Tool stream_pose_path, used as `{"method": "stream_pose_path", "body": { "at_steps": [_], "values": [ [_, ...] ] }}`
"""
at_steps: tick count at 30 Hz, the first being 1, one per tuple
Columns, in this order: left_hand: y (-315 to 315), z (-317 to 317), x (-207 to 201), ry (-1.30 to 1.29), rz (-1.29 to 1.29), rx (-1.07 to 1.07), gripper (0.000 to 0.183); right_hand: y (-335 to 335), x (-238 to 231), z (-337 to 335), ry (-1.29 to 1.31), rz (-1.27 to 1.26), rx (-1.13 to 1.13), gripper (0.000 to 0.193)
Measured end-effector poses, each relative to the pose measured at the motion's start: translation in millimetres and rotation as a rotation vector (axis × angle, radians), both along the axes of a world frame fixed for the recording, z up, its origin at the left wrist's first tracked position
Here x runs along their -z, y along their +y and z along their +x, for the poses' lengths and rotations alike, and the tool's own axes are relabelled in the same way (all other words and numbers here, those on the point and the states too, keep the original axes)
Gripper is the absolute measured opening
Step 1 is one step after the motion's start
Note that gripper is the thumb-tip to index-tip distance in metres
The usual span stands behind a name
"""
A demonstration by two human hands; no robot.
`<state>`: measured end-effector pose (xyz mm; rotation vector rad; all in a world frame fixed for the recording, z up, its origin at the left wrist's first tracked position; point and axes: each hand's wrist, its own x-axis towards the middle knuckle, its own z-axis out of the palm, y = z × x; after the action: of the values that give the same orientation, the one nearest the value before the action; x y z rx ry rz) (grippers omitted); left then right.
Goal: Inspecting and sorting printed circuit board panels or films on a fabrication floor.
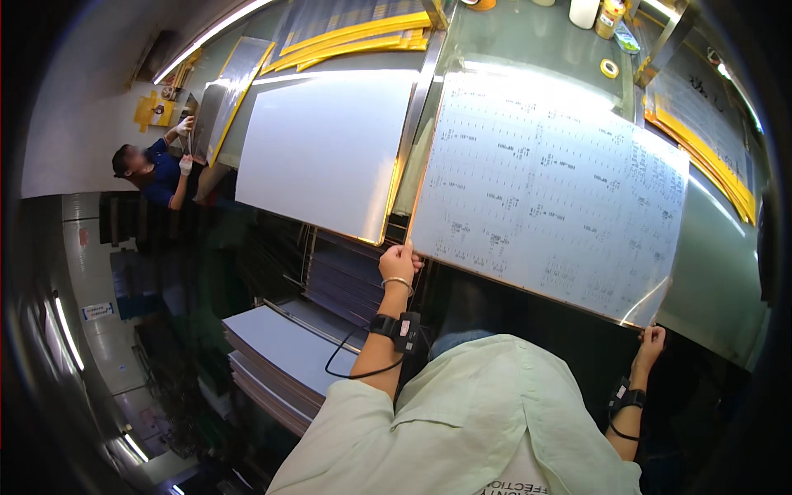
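A large, thin, light-grey panel (549, 194) with rows of small dark printed marks and copper-coloured edges lies on the workbench in front of me. My left hand (400, 262) pinches its near left corner, thumb on top. At its near right corner, my right hand (652, 342) grips the edge in the same way. To the left lies a second panel (326, 148), plain and white, untouched by either hand. A metal bangle circles my left wrist, and dark strapped devices (404, 332) sit on both forearms.
Stacked pale panels (289, 351) stand low on my left, below the bench. Yellow-edged frames (355, 41) lie at the back left, and others (701, 161) at the right. A tape roll (609, 68) and bottles (584, 11) stand behind. A gloved co-worker (157, 169) works at far left.
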<state>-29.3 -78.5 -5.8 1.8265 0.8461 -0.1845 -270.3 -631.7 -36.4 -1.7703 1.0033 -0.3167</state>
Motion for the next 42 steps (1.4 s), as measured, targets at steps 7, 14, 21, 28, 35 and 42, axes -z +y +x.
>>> {"method": "stream_pose_path", "body": {
  "at_steps": [7,14,21,28,35,42],
  "values": [
    [-6,-8,-16,-0.088,0.428,0.138,0.025,4,4,-3,0.045,0.022,0.069,0.007],
    [7,5,-8,0.103,0.145,-0.036,0.022,9,6,1,0.030,0.012,0.121,0.008],
    [-4,5,-17,0.090,0.007,-0.120,0.017,10,-1,1,0.038,0.012,0.111,0.007],
    [3,-6,-1,-0.364,0.779,0.233,0.018,11,1,2,0.022,0.033,0.094,0.007],
    [3,35,-35,0.115,-0.322,-0.136,0.024,14,2,5,0.019,0.026,0.094,0.009],
    [13,57,-122,0.175,-0.388,0.338,0.017,13,-5,9,0.011,0.038,0.109,0.010]
  ]
}}
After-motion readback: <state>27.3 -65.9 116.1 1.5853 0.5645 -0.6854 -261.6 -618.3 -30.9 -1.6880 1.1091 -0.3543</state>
